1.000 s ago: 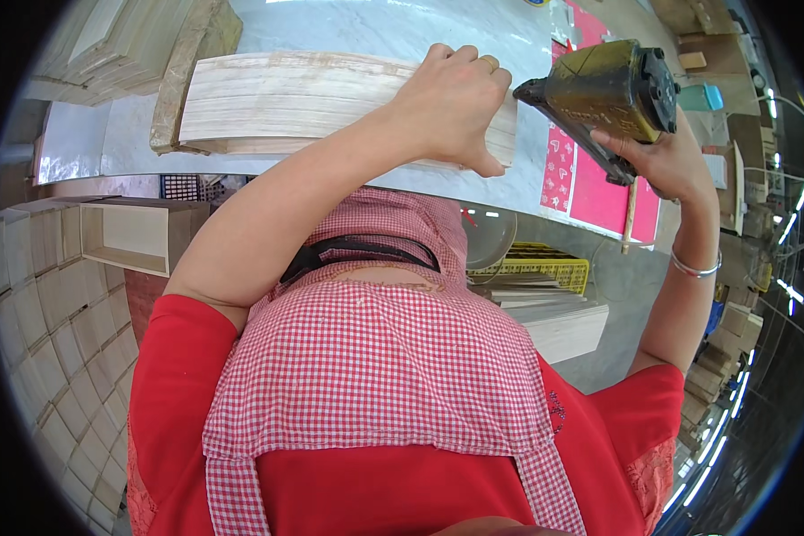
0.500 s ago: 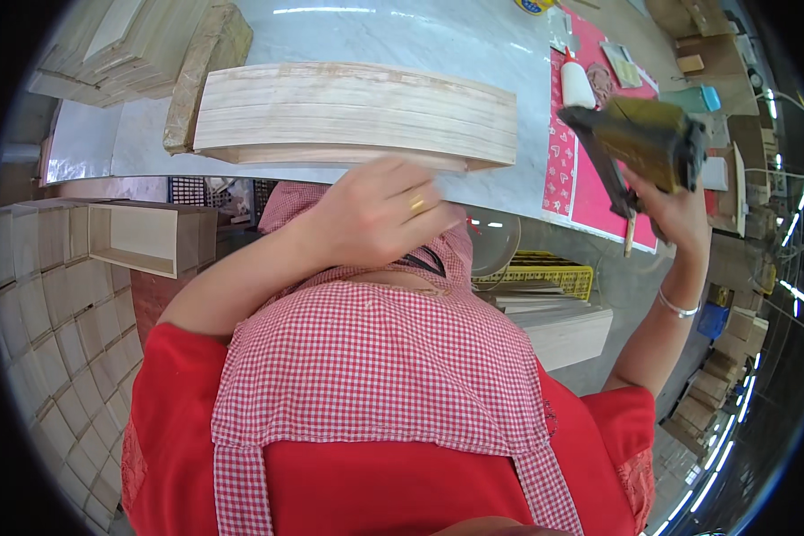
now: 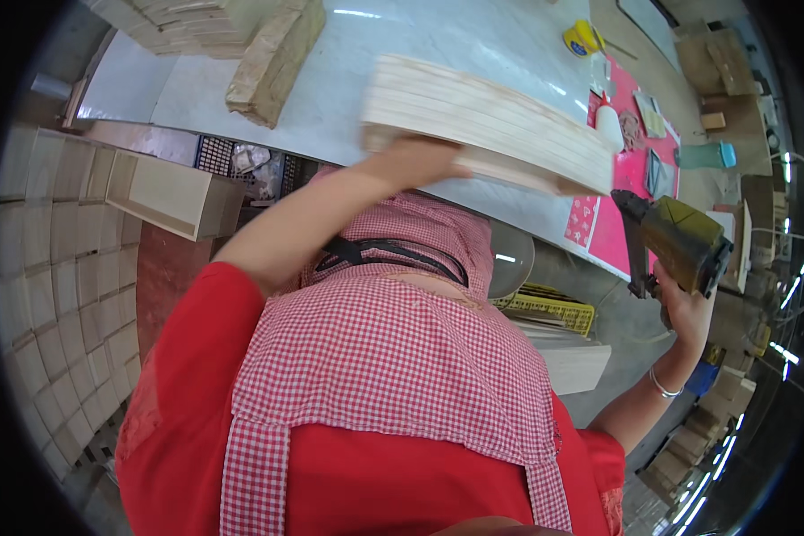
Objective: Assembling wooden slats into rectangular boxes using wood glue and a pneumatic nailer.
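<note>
A long pale wooden box (image 3: 491,112) lies slanted over the near edge of the worktable, its open side toward me. My left hand (image 3: 424,161) is closed on the box's near side, left of its middle; the fingertips are partly hidden and blurred. In my right hand (image 3: 686,308) is a nail gun (image 3: 683,239), black with an olive-yellow body, gripped by its handle. The gun's black nose is close to the right end of the box; whether they touch I cannot tell.
A paper-wrapped block (image 3: 277,62) and stacked wooden boards (image 3: 188,27) stand at the table's left. Right of the box are a white glue bottle (image 3: 608,125) and a yellow tub (image 3: 582,38). Wooden boxes (image 3: 161,192) are stacked at far left; a yellow crate (image 3: 554,308) stands below the table.
My left hand has taken hold of the box, which has moved right, away from the wrapped block, and turned aslant. The nail gun is now closer to its right end. The view has shifted.
</note>
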Demonstrator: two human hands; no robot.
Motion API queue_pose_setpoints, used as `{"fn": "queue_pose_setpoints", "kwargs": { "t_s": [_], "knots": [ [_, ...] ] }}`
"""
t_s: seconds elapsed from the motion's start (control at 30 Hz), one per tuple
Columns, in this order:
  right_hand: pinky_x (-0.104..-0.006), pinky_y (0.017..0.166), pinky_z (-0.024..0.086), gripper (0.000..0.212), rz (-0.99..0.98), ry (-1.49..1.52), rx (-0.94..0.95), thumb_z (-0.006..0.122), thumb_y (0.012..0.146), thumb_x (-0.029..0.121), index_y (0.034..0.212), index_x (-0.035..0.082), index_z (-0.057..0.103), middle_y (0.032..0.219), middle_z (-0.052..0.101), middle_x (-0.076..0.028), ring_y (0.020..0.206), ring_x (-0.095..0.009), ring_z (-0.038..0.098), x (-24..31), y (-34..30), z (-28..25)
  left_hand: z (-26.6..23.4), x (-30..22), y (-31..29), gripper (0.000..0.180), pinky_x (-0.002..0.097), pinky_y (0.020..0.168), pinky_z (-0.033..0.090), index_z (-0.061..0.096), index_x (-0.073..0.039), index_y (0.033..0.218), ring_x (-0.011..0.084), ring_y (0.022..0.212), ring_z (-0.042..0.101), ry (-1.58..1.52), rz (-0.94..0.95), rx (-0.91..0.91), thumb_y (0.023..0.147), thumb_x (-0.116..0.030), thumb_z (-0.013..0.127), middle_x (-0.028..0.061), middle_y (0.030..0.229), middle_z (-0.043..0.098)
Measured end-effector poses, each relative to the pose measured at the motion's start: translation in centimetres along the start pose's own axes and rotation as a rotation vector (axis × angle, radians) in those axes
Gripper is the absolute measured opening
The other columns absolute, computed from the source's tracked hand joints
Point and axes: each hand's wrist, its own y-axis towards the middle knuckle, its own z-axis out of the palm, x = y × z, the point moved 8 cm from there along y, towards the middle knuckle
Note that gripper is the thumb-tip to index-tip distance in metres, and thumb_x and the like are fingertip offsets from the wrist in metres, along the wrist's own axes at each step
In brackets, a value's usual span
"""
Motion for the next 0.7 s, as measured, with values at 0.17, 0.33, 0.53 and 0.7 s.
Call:
{"fn": "queue_pose_setpoints", "kwargs": {
  "t_s": [0.17, 0.33, 0.53, 0.7],
  "knots": [
    [-0.0319, 0.085, 0.053, 0.045, -0.029, -0.11, 0.042, 0.082, 0.079, 0.002, 0.119, -0.003, 0.062, 0.11, 0.07, -0.009, 0.097, -0.016, 0.066, 2.7, 0.4, -0.4, 1.7, -4.2, 2.8, 0.054, 0.0466, 0.103, 0.044, 0.06, -0.002, 0.125, 0.038, 0.12, 0.057, -0.1, 0.041, -0.173, 0.09, -0.043, 0.066, 0.0215, 0.129, 0.06],
    [-0.0328, 0.085, 0.054, 0.045, -0.109, -0.145, 0.091, 0.084, 0.077, 0.004, 0.116, -0.003, 0.063, 0.109, 0.071, -0.01, 0.097, -0.017, 0.067, 4.3, 2.0, 1.1, -1.6, -3.0, -5.7, 0.039, 0.0388, 0.084, 0.049, 0.064, -0.007, 0.113, 0.024, 0.096, 0.061, -0.363, 0.345, -0.35, 0.082, -0.027, 0.077, 0.0106, 0.103, 0.062],
    [-0.0332, 0.083, 0.054, 0.043, -0.284, -0.28, 0.249, 0.084, 0.077, 0.004, 0.114, -0.003, 0.064, 0.109, 0.071, -0.012, 0.096, -0.019, 0.067, 10.8, 5.5, 5.8, -8.9, 4.0, -7.1, 0.075, 0.0333, 0.087, 0.048, 0.057, -0.009, 0.131, 0.0207, 0.093, 0.051, -0.672, 0.081, -0.657, 0.067, -0.032, 0.088, 0.0082, 0.117, 0.055],
    [-0.0325, 0.08, 0.055, 0.042, -0.268, -0.285, 0.214, 0.084, 0.078, 0.007, 0.114, -0.004, 0.064, 0.105, 0.071, -0.011, 0.092, -0.017, 0.067, 12.6, 8.6, 7.2, -9.9, 4.5, -4.4, 0.093, 0.0343, 0.089, 0.048, 0.047, -0.011, 0.142, 0.0208, 0.095, 0.051, -0.763, 0.176, -0.552, 0.063, -0.033, 0.091, 0.0081, 0.126, 0.051]
  ]
}}
